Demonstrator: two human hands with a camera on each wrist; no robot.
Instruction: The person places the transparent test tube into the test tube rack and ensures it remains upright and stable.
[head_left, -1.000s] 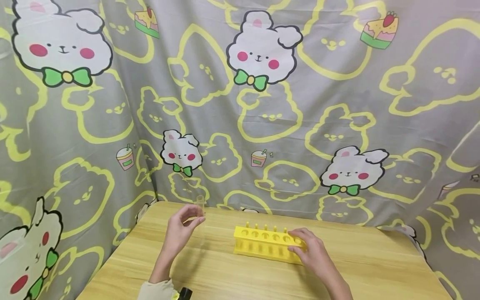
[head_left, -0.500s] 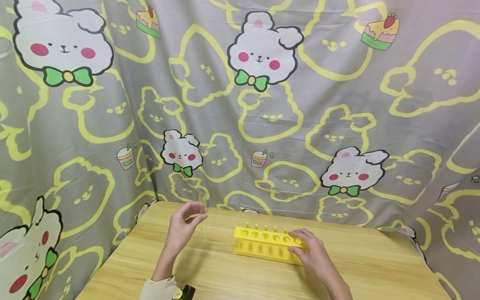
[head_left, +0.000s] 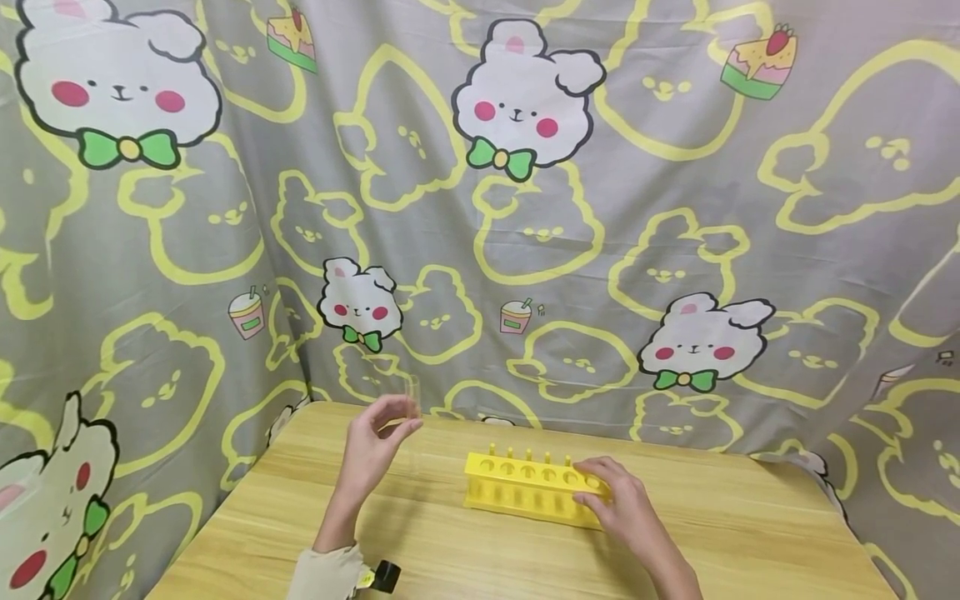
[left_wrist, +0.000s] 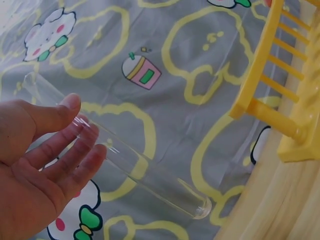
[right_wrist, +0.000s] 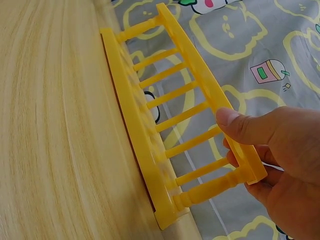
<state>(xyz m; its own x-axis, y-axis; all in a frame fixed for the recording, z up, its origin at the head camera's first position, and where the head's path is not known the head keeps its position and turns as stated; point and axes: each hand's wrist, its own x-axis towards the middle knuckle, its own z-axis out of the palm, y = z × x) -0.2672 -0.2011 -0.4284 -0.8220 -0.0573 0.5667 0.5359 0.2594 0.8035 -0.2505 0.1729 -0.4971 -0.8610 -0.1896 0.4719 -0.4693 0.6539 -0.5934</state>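
A clear glass test tube (left_wrist: 155, 182) is pinched between the thumb and fingertips of my left hand (head_left: 378, 442). In the head view the tube (head_left: 413, 450) stands nearly upright above the table, left of the rack, with its rounded end down. My right hand (head_left: 626, 504) grips the right end of a yellow test tube rack (head_left: 517, 500). In the right wrist view the thumb lies on the front edge of the rack's top bar (right_wrist: 200, 75), with fingers behind it. A row of round holes shows along the top, several with nothing in them; the rightmost is partly covered by my fingers.
The rack stands on a wood-grain table (head_left: 465, 558), with short yellow pegs (head_left: 528, 455) along its back. A grey curtain (head_left: 450, 233) printed with rabbits hangs behind and beside the table. A black device (head_left: 386, 576) sits at my left sleeve (head_left: 326, 573).
My left hand has moved slightly right and up with the test tube, closer to the rack. The right hand and rack have stayed in place.
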